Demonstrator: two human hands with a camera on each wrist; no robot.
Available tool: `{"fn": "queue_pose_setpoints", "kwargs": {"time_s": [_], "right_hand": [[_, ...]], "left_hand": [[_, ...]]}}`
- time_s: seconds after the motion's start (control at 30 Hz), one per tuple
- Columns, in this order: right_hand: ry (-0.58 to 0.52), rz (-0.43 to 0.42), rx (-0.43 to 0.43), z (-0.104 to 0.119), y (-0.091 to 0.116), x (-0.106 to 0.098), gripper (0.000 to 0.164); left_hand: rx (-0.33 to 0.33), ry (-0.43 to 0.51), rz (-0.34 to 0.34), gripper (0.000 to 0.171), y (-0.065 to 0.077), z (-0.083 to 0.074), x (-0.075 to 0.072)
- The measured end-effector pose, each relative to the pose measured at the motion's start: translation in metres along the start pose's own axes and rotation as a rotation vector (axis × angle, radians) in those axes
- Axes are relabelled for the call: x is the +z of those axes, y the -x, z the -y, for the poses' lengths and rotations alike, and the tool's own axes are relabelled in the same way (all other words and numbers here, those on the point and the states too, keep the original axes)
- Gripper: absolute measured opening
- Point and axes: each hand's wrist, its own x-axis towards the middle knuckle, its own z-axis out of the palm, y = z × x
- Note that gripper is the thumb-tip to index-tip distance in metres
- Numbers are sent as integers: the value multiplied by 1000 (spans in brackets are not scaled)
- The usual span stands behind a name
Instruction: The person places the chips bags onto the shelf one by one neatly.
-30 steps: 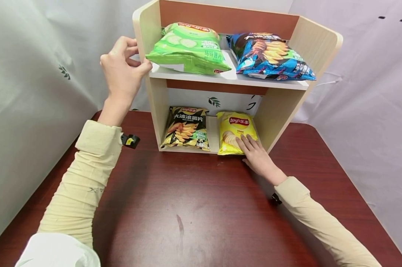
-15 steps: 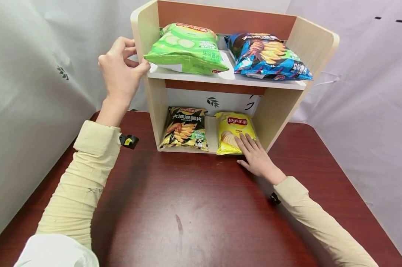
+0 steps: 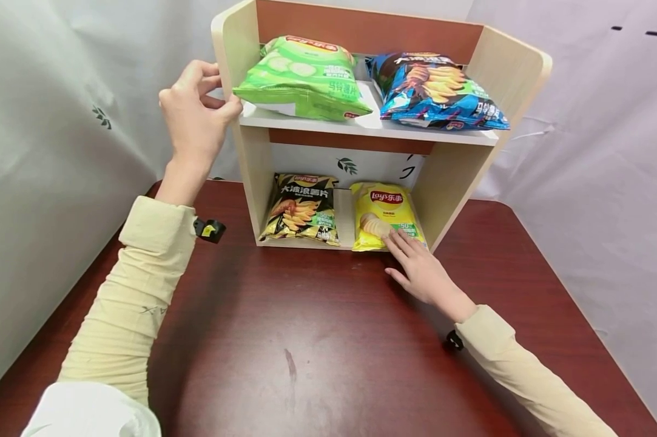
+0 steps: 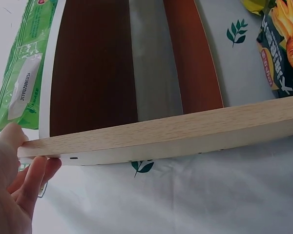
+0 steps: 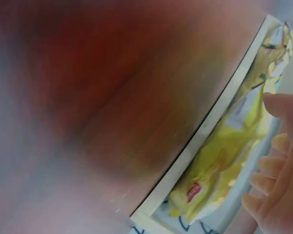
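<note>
My left hand [image 3: 194, 118] pinches the left side panel [image 3: 249, 164] of a two-tier wooden shelf. In the left wrist view the thumb lies on one side of that panel [image 4: 161, 122] and the fingers on the other. Low on the right, my right hand [image 3: 423, 272], fingers extended and spread, is at the bottom edge of a yellow Lay's chip bag [image 3: 384, 206]. That bag leans back in the lower compartment, its lower right corner partly covered by the fingertips. Beside it on the left leans a black chip bag [image 3: 301, 206].
On the upper tier lie a green chip bag [image 3: 306, 79], its front end near my left thumb, and a blue chip bag [image 3: 437, 91]. The shelf stands at the back of a dark red table [image 3: 284, 315]. Pale fabric [image 3: 596, 152] hangs around it.
My right hand has drawn back and down from the yellow chip bag, uncovering more of its printed front, and its thumb has spread outward. The left hand keeps its hold on the panel.
</note>
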Motion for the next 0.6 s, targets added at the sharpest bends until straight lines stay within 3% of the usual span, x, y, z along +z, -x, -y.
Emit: {"fn": "queue_pose_setpoints", "kwargs": {"time_s": [0.17,0.27,0.47,0.6], "right_hand": [[16,-48,-34,12,2,-7,63],[25,-65,-45,17,3,-10,63],[20,-70,-55,26,7,-11,61],[11,-73,-59,29,11,-11,61]], "left_hand": [[14,32,5,27,2,8,-1],[42,-11,17,34,9,12,-2],[93,-122,26,46,34,18,2],[131,-140,39,57,55,19,3]]}}
